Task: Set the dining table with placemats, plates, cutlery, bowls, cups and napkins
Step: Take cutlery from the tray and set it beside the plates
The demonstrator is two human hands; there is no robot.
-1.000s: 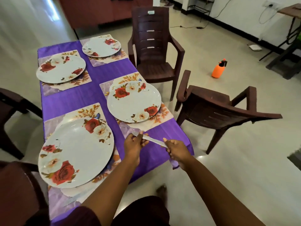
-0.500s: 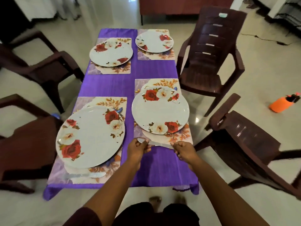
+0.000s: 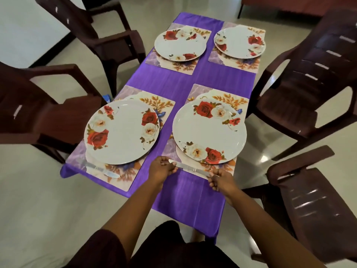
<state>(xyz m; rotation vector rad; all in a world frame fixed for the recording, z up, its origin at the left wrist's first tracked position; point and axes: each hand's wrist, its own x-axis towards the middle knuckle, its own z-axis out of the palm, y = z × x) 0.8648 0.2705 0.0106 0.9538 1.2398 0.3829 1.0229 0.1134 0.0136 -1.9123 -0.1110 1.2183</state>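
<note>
A purple-clothed table (image 3: 185, 82) carries several floral placemats, each with a white rose-patterned plate on it. At the near right setting, a steel knife (image 3: 190, 168) lies along the front edge of the placemat (image 3: 229, 167), just below the near right plate (image 3: 209, 130). My left hand (image 3: 161, 170) pinches the knife's blade tip and my right hand (image 3: 219, 178) pinches its handle end. A second knife (image 3: 102, 170) lies on the near left placemat (image 3: 123, 180) in front of the near left plate (image 3: 121, 131).
Dark brown plastic chairs stand on both sides: two at the left (image 3: 38, 117) (image 3: 100, 35) and two at the right (image 3: 309, 78) (image 3: 313, 206). The two far plates (image 3: 179, 44) (image 3: 239, 42) sit at the table's far end. Pale floor tiles surround the table.
My view has swung left to face the table's short end. Both hands have carried the knife forward and down onto the front edge of the near right placemat.
</note>
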